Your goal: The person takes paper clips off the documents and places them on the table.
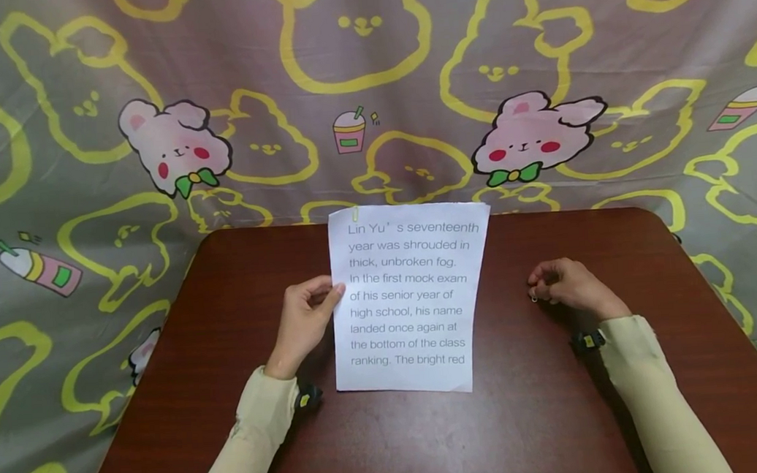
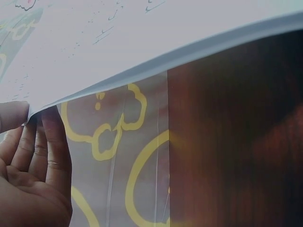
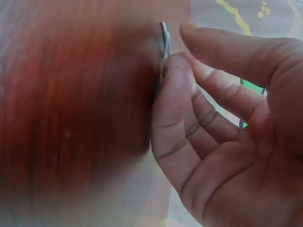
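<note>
My left hand (image 1: pixel 303 322) pinches the left edge of several white sheets (image 1: pixel 406 300) printed with large English text. In the left wrist view, its thumb (image 2: pixel 13 117) lies over the paper and the fingers behind it; the lower edge shows stacked layers. A yellowish paper clip (image 1: pixel 355 214) sits at the sheets' upper left corner. To the right, my right hand (image 1: pixel 569 287) is low over the table, fingers curled, holding a small silvery paper clip (image 3: pixel 165 40) at the fingertips. The thumb tip is close beside the clip, and part of the clip is hidden by a finger.
A dark reddish-brown table (image 1: pixel 530 431) with rounded far corners lies under both hands. Behind and around it hangs a grey curtain (image 1: pixel 403 117) with yellow outlines and pink rabbits. Each wrist has a black band, such as the right wristband (image 1: pixel 586 341).
</note>
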`<state>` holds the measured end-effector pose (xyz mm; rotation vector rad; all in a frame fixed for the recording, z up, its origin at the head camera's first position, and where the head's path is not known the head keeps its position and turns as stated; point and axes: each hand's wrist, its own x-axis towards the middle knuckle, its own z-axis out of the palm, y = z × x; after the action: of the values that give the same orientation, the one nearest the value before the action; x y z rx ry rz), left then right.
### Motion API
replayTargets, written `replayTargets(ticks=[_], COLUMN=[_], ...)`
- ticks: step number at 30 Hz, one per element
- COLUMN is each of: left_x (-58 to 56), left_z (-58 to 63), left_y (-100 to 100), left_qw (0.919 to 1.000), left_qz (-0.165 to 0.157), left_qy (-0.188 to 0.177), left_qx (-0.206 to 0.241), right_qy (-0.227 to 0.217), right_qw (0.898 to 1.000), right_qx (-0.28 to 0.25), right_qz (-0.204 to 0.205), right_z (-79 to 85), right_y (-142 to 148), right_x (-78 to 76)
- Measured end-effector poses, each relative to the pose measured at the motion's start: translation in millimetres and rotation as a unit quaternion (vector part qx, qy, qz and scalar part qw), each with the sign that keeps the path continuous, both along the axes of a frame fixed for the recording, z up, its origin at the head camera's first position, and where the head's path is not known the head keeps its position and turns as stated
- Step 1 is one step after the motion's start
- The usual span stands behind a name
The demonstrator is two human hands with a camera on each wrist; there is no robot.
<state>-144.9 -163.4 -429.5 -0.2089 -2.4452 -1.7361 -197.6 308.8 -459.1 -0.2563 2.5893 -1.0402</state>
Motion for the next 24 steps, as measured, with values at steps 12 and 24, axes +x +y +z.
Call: replayTargets(ticks=[12,24], left_x=[-0.4,0.5], left_z=[-0.2,0.7], left_y=[-0.3,0.4], left_qw=[1.0,1.0], left_qz=[-0.003,-0.002], left_qy=[-0.001,-0.003], left_qx=[0.001,-0.001], right_qy=[0.086,0.128], right_qw=[0.996,0.991], right_qx=[-0.005,-0.011], right_qz=[-0.033,-0.039], right_z=[10.6,31.2], right_y=[-5.7,-25.0], right_x=[3.6,11.5])
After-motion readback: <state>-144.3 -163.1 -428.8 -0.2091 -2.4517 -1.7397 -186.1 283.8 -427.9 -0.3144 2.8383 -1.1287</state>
